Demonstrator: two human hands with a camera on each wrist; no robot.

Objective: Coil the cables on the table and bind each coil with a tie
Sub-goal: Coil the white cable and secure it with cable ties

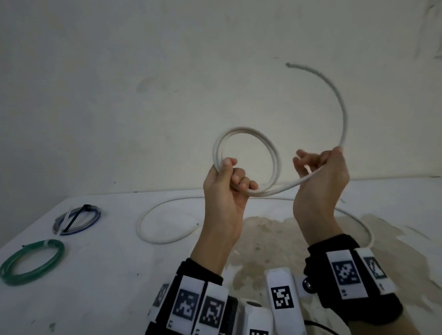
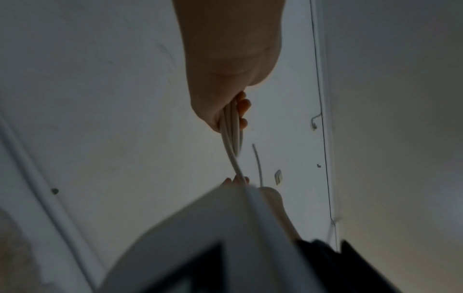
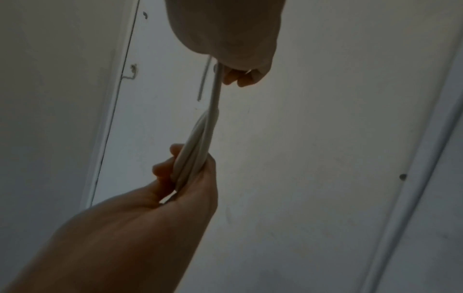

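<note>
I hold a white cable (image 1: 277,157) up in front of the wall. My left hand (image 1: 231,176) grips its coil of two or three loops at the bottom left. My right hand (image 1: 316,163) grips the strand that leaves the coil; the free tail (image 1: 345,117) arcs up and back to the left. In the left wrist view the left hand (image 2: 233,111) clasps the bunched strands (image 2: 231,126). The right wrist view shows the right hand (image 3: 238,76) on the single strand (image 3: 216,93) and the left hand (image 3: 185,174) round the coil. No tie is in either hand.
A second white cable (image 1: 138,225) lies loose on the white table (image 1: 107,301) in a wide curve behind my arms. At the left lie a blue and clear coil (image 1: 91,222) bound with a black tie and a green coil (image 1: 31,263) with a white tie.
</note>
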